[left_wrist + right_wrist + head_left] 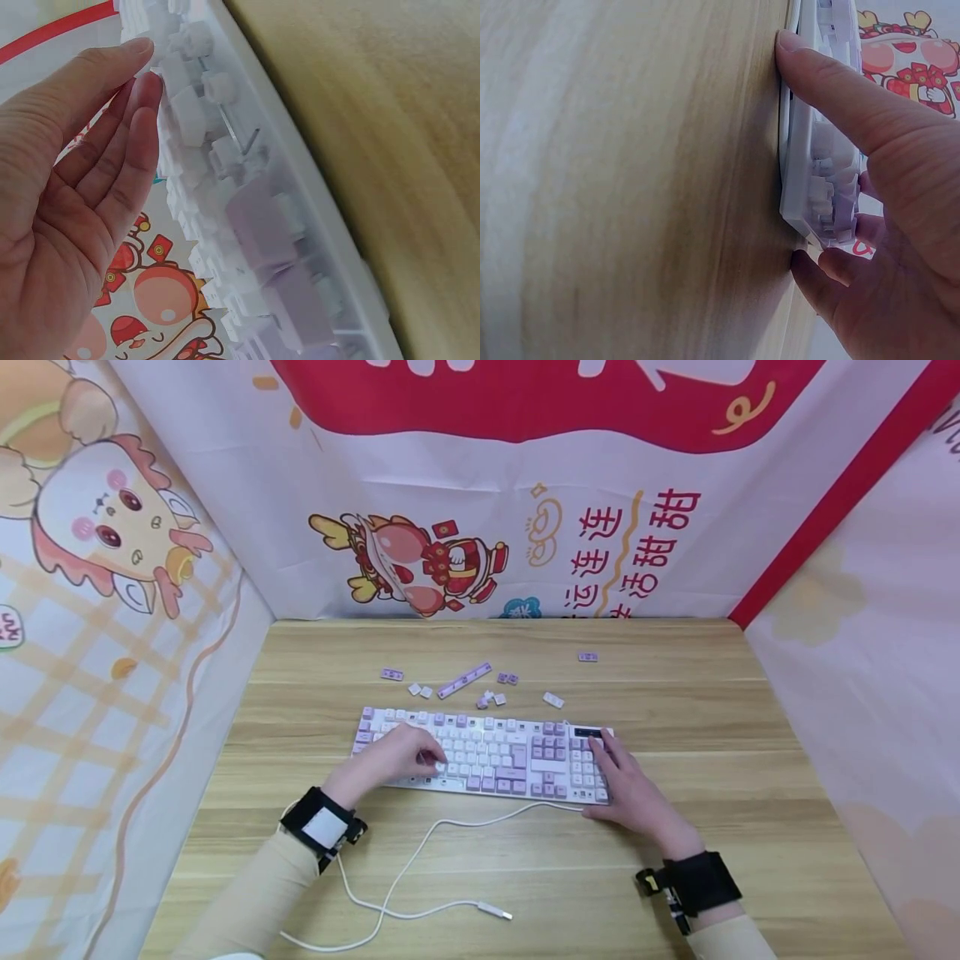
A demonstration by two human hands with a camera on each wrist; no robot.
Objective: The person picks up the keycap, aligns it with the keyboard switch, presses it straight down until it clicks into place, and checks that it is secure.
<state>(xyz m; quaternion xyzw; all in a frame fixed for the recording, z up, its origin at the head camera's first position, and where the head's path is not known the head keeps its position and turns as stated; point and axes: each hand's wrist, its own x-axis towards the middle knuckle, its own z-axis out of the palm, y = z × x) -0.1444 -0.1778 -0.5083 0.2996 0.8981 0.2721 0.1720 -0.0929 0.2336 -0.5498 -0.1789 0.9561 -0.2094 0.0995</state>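
A white and lavender keyboard lies across the table. My left hand is over its left-middle part; thumb and index fingertip come together at a white keycap, partly hidden by the fingers. In the left wrist view, the other fingers curl loosely beside the keys. A bare wire bar shows in the front row, next to lavender keycaps. My right hand grips the keyboard's right end, its thumb at the front edge and its fingers around the side and over the top.
Behind the keyboard lie a long lavender spacebar, small white keycaps, lavender keycaps and a white keycap. Another lavender keycap sits farther back. A white cable loops in front, ending in a USB plug.
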